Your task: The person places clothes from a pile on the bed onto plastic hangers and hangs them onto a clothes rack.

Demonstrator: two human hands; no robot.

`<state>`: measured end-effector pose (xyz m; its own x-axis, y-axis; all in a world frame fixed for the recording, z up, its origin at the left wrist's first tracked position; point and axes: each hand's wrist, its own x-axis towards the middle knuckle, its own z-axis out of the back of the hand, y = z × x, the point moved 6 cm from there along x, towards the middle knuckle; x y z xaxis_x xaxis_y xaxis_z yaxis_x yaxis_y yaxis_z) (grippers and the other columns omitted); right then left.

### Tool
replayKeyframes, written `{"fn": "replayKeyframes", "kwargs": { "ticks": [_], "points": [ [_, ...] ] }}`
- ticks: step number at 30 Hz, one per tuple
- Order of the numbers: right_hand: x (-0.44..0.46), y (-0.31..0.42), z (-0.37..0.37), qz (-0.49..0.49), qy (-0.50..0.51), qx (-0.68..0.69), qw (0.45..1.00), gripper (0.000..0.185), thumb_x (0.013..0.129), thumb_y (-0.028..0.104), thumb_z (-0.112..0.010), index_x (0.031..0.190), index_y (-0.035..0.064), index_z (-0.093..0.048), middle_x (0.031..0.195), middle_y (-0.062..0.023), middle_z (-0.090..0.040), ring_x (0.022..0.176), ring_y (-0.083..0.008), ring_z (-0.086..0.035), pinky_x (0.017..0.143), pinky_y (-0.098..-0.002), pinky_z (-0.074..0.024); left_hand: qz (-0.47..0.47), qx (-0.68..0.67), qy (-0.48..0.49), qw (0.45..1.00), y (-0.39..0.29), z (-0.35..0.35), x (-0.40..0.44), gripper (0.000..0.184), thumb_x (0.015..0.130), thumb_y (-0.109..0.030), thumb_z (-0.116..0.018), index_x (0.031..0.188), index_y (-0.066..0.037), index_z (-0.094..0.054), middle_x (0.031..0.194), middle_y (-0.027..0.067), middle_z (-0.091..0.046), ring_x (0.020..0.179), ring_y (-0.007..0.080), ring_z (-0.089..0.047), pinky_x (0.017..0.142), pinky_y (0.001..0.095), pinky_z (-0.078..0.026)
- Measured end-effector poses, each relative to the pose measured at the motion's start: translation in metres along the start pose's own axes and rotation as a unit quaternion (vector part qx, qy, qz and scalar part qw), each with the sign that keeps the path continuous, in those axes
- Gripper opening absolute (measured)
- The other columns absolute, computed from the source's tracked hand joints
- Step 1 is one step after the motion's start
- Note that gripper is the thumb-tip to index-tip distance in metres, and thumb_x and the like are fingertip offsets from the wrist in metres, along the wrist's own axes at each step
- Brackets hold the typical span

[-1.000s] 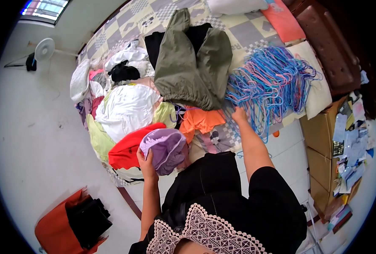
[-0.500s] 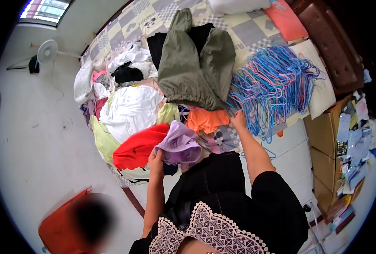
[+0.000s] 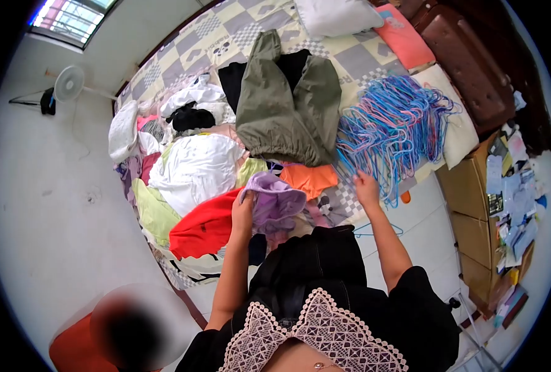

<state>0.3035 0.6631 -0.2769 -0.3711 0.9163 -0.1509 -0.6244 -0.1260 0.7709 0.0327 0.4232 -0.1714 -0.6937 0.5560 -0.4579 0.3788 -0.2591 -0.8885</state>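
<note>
Gathered cloth of a lavender garment (image 3: pixel 277 201) is pinched in my left hand (image 3: pixel 243 209), which is closed on its left edge. Its exact kind is unclear. Beneath and left of it lies a red garment (image 3: pixel 204 226). My right hand (image 3: pixel 367 188) is at the lower left edge of a big heap of blue and pink plastic hangers (image 3: pixel 402 127), fingers closed on a thin hanger; which part they grip is hard to see. An orange garment (image 3: pixel 312 178) lies between my hands, just below olive-green pants (image 3: pixel 288 111) spread over black cloth.
A white shirt (image 3: pixel 195 167) and other piled clothes cover the bed's left side. One blue hanger (image 3: pixel 379 231) shows beyond the bed's near edge. Brown cartons (image 3: pixel 474 217) stand at the right, a fan (image 3: pixel 70 84) at the left. A pillow (image 3: pixel 337 17) lies at the back.
My right hand has moved slightly right and down. My left hand has shifted up and right, with the lavender garment moving along. The camera view has shifted a little.
</note>
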Motion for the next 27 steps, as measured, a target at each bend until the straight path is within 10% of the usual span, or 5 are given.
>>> {"fn": "replayKeyframes", "kwargs": {
  "ticks": [10,15,22,27],
  "points": [
    [-0.078,0.199,0.077,0.073,0.269,0.246,0.928,0.024,0.088,0.012,-0.057,0.069,-0.0026,-0.06,0.054,0.0066,-0.043,0.05,-0.0013,-0.031,0.044,-0.0228,-0.0252,0.001,-0.124,0.007,0.992,-0.008,0.018,0.039,0.04,0.095,-0.031,-0.046,0.119,0.0,-0.051,0.114,0.0079,-0.055,0.098,0.0156,-0.053,0.086,0.0279,-0.041],
    [-0.095,0.227,0.046,0.109,0.279,0.135,0.944,0.024,0.088,0.019,-0.058,0.104,0.0031,-0.065,0.053,-0.0015,-0.044,0.051,-0.0069,-0.037,0.047,-0.0258,-0.0314,-0.097,0.074,-0.053,0.991,-0.028,0.009,0.04,0.038,0.093,-0.033,-0.048,0.11,0.001,-0.052,0.106,0.0104,-0.057,0.094,0.0205,-0.053,0.082,0.0297,-0.041],
    [-0.117,0.272,0.084,0.16,0.202,0.196,0.946,0.024,0.087,0.018,-0.058,0.105,0.0039,-0.065,0.056,-0.0089,-0.05,0.05,-0.0099,-0.043,0.049,-0.0283,-0.0366,-0.134,-0.045,-0.071,0.987,-0.033,0.029,0.067,0.055,0.094,-0.046,-0.04,0.113,0.004,-0.05,0.109,0.018,-0.056,0.1,0.0277,-0.052,0.089,0.0329,-0.038],
    [-0.112,0.249,0.048,0.138,0.25,0.085,0.954,0.022,0.088,0.018,-0.056,0.099,0.0015,-0.065,0.062,-0.0111,-0.054,0.052,-0.0102,-0.047,0.05,-0.0294,-0.0375,-0.17,0.133,-0.096,0.972,-0.065,0.01,0.035,0.055,0.093,-0.046,-0.041,0.115,0.004,-0.048,0.108,0.0226,-0.057,0.101,0.0339,-0.053,0.087,0.0368,-0.039]
  ]
}}
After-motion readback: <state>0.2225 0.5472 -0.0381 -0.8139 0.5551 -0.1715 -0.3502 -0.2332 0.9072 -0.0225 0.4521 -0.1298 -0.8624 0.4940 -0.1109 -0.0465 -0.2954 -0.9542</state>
